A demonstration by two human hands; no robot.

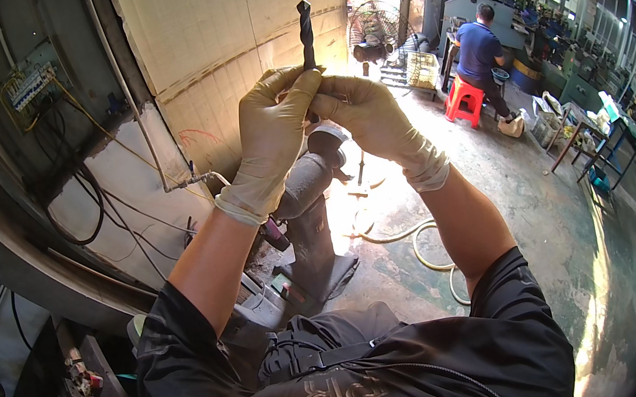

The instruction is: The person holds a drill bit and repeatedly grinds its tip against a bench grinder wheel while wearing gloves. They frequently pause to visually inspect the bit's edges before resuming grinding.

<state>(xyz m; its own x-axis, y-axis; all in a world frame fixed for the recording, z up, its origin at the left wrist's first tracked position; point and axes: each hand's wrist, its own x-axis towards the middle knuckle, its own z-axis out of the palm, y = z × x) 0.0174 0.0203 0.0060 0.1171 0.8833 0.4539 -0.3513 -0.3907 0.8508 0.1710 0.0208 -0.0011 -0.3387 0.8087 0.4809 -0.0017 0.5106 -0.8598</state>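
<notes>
A dark twist drill bit stands upright between my two gloved hands, its pointed tip up. My left hand pinches the bit's lower part with thumb and fingers. From the other side my right hand closes on it too, fingertips meeting those of the left. Both hands wear pale, thin rubber gloves. The bit's lower end is mostly hidden behind the fingers. Below and behind the hands stands a grey pedestal bench grinder, with a round wheel end under my right wrist.
A pale hose loops over the floor right of the grinder. Cables and a pipe valve line the left wall. Farther off, a person sits on a red stool by machines, near a standing fan.
</notes>
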